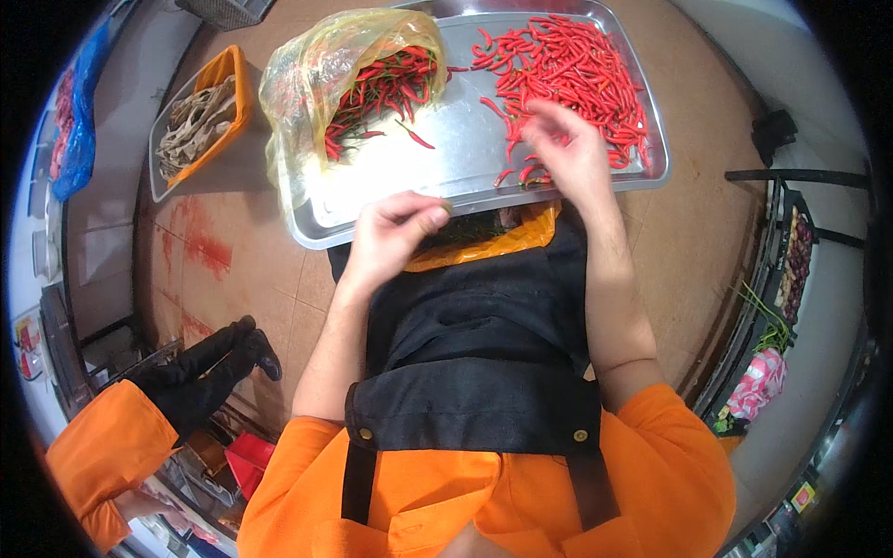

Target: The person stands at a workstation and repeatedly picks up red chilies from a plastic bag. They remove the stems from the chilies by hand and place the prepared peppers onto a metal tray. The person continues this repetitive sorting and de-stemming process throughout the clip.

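A wide metal tray (460, 178) lies before me. On its left, a yellow plastic bag (300, 91) gapes around red chillies with green stems (391, 84); one loose red chilli (416, 135) lies beside it. Red chillies without visible long stems (579, 70) are heaped on the right. At the tray's near edge my left hand (401, 230) pinches a small green piece (446, 206) between thumb and finger, above an orange-lined container (488, 247) with dark green bits inside. My right hand (568, 150), slightly blurred, is over the near side of the heap, its fingers curled and apart, with nothing visible in them.
An orange-lined bin (244, 91) with brownish, crumpled material stands on the tiled floor at the left. Red stains (209, 254) mark the floor. A co-worker in orange (111, 446) is at the lower left. A rack with vegetables (774, 314) runs along the right.
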A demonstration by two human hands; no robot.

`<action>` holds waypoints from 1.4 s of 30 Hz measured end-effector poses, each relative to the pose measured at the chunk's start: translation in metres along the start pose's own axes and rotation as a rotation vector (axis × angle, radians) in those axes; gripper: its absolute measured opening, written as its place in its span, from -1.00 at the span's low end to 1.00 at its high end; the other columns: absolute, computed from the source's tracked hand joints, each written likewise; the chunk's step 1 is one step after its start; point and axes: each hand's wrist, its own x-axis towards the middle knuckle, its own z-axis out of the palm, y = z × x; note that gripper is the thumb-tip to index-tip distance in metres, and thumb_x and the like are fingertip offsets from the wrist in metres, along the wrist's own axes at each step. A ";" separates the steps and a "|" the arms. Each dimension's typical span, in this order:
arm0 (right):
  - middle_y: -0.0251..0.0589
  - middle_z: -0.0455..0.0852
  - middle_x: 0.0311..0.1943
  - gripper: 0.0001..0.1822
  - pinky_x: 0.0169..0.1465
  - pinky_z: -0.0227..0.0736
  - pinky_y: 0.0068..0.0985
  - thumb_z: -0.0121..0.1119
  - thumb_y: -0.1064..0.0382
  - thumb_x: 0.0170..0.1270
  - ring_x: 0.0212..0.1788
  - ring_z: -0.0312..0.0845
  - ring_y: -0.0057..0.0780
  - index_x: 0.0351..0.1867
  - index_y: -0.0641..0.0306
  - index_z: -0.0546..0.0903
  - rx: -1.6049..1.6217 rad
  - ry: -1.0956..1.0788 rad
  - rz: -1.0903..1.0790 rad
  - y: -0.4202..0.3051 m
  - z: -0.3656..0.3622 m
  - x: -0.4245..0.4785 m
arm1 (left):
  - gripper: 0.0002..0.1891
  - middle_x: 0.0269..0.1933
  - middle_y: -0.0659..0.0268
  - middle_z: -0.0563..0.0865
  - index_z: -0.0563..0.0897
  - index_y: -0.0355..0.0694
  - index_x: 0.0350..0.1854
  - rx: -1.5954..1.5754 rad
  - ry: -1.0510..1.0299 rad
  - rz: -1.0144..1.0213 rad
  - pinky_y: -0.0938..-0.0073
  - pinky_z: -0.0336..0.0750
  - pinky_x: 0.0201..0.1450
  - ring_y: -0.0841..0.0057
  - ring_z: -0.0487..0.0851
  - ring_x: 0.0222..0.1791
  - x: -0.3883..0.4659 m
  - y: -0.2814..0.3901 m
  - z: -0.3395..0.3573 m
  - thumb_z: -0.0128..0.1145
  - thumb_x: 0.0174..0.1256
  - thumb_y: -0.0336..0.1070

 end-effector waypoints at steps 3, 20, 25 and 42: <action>-0.03 0.82 -0.17 -0.63 0.17 0.52 -0.15 0.37 0.06 0.34 -0.02 0.67 -0.03 0.05 0.21 0.80 -0.484 0.177 -0.292 0.019 0.002 0.027 | -0.79 -0.23 0.08 0.84 0.82 -0.32 -0.10 0.558 -0.095 0.158 0.24 0.66 -0.09 0.18 0.82 -0.19 -0.011 -0.015 0.011 0.34 0.40 -0.27; -0.18 0.76 -0.37 -0.84 -0.12 0.61 -0.35 0.41 0.26 0.22 -0.28 0.71 -0.31 -0.27 0.28 0.72 -0.219 -0.282 -0.056 -0.007 0.111 -0.003 | -0.71 -0.10 -0.05 0.80 0.76 -0.25 0.07 1.188 0.369 -0.020 0.05 0.65 0.07 -0.02 0.78 -0.06 0.085 -0.028 -0.086 0.22 0.34 -0.34; -0.47 0.75 -0.34 -0.85 -0.14 0.54 -0.64 0.48 0.33 0.28 -0.29 0.56 -0.77 -0.18 0.28 0.75 0.189 -0.352 0.107 0.011 0.072 -0.014 | -0.76 -0.10 -0.04 0.77 0.75 -0.29 -0.03 1.111 0.420 0.015 0.06 0.64 0.04 -0.02 0.75 -0.05 0.093 -0.045 -0.081 0.17 0.41 -0.28; -0.36 0.76 -0.32 -0.81 -0.41 0.48 -0.69 0.38 0.30 0.45 -0.37 0.60 -0.75 -0.03 0.34 0.69 0.630 -0.369 0.278 0.009 0.059 -0.035 | -0.85 -0.32 0.38 0.78 0.74 -0.32 -0.02 -0.049 0.037 -0.207 0.62 0.59 -0.32 0.70 0.66 -0.40 0.037 0.007 0.007 0.23 0.55 -0.36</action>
